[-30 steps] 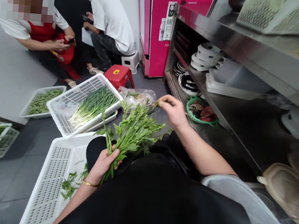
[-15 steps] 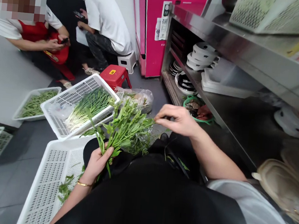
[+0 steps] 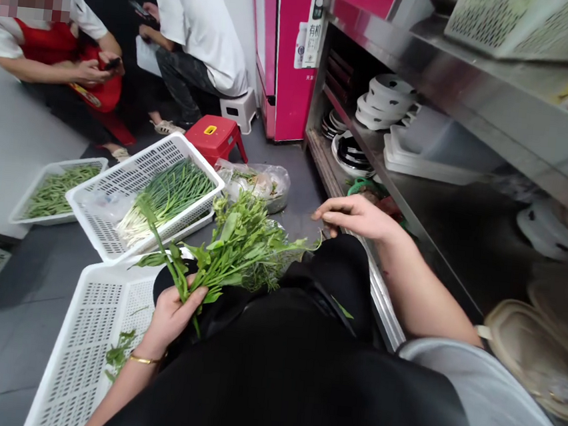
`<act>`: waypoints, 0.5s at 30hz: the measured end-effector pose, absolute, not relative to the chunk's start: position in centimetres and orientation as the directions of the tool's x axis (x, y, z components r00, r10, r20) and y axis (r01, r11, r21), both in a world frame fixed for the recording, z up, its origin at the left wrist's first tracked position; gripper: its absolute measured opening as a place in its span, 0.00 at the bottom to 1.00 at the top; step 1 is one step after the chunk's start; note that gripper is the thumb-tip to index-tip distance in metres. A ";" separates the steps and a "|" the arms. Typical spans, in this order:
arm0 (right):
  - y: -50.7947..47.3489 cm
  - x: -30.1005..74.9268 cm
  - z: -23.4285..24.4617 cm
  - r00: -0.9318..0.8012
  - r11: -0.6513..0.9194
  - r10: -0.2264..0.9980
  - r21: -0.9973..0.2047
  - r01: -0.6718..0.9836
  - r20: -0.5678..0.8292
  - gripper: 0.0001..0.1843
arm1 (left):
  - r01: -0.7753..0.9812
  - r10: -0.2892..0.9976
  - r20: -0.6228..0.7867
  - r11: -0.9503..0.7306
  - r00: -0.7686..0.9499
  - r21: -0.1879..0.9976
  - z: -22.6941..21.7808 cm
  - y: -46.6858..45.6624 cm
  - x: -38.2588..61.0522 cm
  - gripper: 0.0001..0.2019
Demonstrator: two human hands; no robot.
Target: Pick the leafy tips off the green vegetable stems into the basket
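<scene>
My left hand (image 3: 177, 311) is closed around the lower stems of a bunch of leafy greens (image 3: 230, 251). The leafy tops fan out to the right over my lap, and one thicker stalk sticks up to the left. Just beyond the tips at right hovers my right hand (image 3: 356, 217), its fingers loosely bent and apart, with nothing visible in them. Its fingertips look dark. Below my left forearm, a white perforated basket (image 3: 86, 308) holds a few loose green leaves (image 3: 120, 352). A small leaf scrap (image 3: 342, 308) lies on my black apron.
Ahead stand a white basket of scallions (image 3: 178, 193), a tray of green beans (image 3: 62, 192), a plastic bag (image 3: 269, 186) and a red stool (image 3: 214, 138). A steel shelf (image 3: 394, 163) with dishes runs along my right. Two seated people (image 3: 202, 24) hold phones at the back left.
My right hand has drawn away from the leaf tips, to the right, and its fingers have loosened. My left hand with the greens has shifted slightly left. The view has shifted a little.
</scene>
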State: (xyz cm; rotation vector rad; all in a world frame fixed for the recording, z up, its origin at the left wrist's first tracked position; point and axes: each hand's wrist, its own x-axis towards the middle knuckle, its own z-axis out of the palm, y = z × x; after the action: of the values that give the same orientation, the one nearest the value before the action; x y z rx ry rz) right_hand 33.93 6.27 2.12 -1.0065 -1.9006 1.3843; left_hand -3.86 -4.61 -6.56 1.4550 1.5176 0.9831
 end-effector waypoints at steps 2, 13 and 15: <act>5.5 34.6 2.1 -0.467 0.179 0.881 -0.967 0.180 0.076 0.15 | 0.404 1.000 0.006 -0.001 -0.010 0.915 -6.7 -4.4 -3.9 0.10; 3.4 30.6 -0.1 -0.686 0.256 0.720 -0.879 0.403 -0.105 0.29 | 0.423 0.998 -0.059 0.051 0.004 0.905 -6.9 -4.1 -3.7 0.10; 3.2 30.8 -0.6 -0.655 0.142 0.737 -0.909 0.392 -0.167 0.22 | 0.403 0.995 -0.097 0.094 -0.013 0.910 -6.8 -4.1 -3.8 0.12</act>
State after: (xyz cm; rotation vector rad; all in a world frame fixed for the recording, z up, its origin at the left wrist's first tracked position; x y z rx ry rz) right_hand 30.79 3.24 -0.55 -1.0918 -2.1063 1.5169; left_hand -3.79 -4.09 -6.85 1.4314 1.5454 0.9047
